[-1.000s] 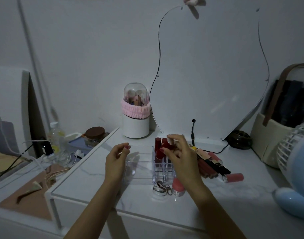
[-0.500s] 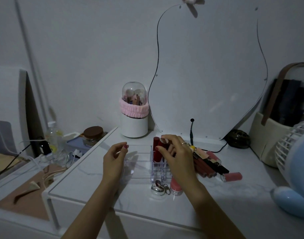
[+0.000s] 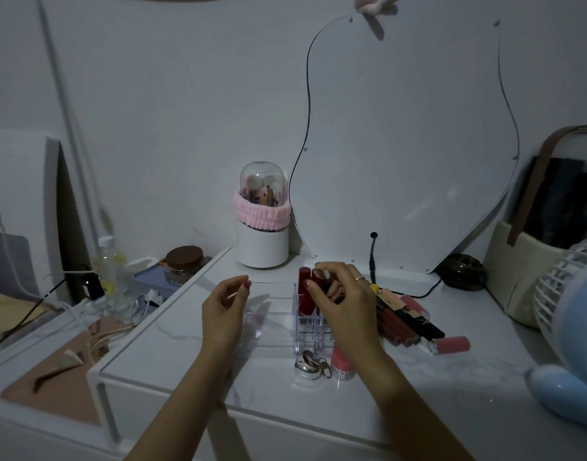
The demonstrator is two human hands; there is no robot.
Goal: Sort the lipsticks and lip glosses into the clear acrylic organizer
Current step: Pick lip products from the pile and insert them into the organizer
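Standing on the white table (image 3: 185,354), the clear organizer (image 3: 269,327) is steadied at its left end by the left hand (image 3: 224,311), whose curled fingers touch its wall without closing on anything. A dark red lipstick (image 3: 313,294) is pinched at the top by the right hand (image 3: 343,306) and is seated upright in a rear slot beside another red lipstick (image 3: 303,294). More lip glosses (image 3: 405,317) are left lying just right of the organizer, near a blue fan (image 3: 571,327)
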